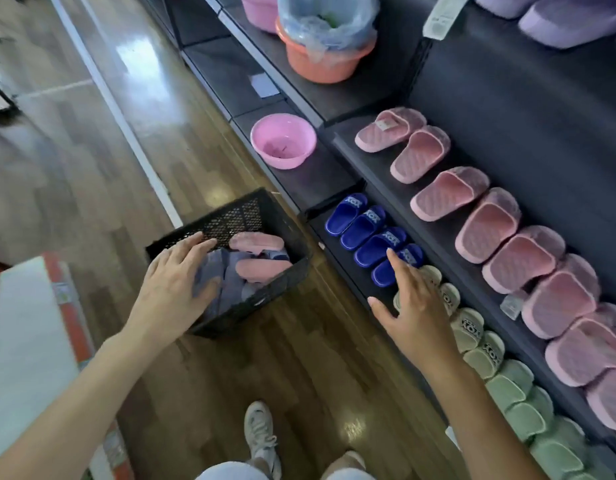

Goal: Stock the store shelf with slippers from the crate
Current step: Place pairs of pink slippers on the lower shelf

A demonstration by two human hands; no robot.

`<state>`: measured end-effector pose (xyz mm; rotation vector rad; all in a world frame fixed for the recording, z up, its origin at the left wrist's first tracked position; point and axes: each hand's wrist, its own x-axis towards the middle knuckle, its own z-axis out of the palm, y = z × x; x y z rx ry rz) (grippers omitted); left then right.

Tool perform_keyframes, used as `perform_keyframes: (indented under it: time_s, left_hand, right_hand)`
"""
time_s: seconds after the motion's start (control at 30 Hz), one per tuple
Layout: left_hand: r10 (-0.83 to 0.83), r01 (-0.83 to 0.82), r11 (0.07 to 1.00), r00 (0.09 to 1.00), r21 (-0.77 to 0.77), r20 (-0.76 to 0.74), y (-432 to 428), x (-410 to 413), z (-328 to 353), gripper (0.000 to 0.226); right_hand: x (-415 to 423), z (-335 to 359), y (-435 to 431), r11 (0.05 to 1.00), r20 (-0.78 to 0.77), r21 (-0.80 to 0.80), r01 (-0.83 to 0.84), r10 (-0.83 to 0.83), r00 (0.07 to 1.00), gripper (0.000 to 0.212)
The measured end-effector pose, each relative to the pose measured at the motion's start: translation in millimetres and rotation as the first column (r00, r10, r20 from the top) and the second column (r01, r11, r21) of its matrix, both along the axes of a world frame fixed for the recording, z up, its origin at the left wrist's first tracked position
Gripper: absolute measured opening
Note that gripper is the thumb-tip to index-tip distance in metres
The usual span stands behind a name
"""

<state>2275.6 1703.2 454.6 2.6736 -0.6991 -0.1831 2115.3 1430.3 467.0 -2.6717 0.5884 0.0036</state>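
A black perforated crate (244,216) stands on the wooden floor and holds pink slippers (258,242) and grey-purple slippers (227,275). My left hand (176,282) hovers over the crate's near side, fingers spread, holding nothing. My right hand (413,306) is open over the low shelf, its fingertips near the blue slippers (372,237). Beige slippers (472,334) and green slippers (528,410) continue along that low shelf. A row of pink slippers (500,230) fills the dark shelf (368,161) above.
A pink basin (282,140) sits on the shelf beyond the blue slippers. An orange basin (320,60) with a plastic liner stands higher up, and purple slippers (569,19) at top right. A white and orange box (26,341) stands at the left. My shoes (261,434) are below.
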Motion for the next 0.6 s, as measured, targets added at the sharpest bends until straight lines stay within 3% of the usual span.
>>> perform_keyframes:
  time_s: [0.1, 0.27, 0.6]
  left_hand:
    - [0.079, -0.079, 0.997, 0.997, -0.011, 0.012, 31, 25, 3, 0.050]
    - [0.164, -0.164, 0.986, 0.986, -0.016, -0.011, 66, 55, -9, 0.064]
    - [0.310, -0.308, 0.951, 0.949, 0.034, -0.062, 71, 109, -53, 0.049]
  right_hand:
    - [44, -2, 24, 0.998, -0.012, 0.018, -0.058, 0.059, 0.998, 0.072]
    - [108, -12, 47, 0.985, -0.050, 0.015, -0.171, 0.171, 0.984, 0.070]
    - [225, -59, 40, 0.937, -0.146, 0.064, -0.343, 0.349, 0.926, 0.068]
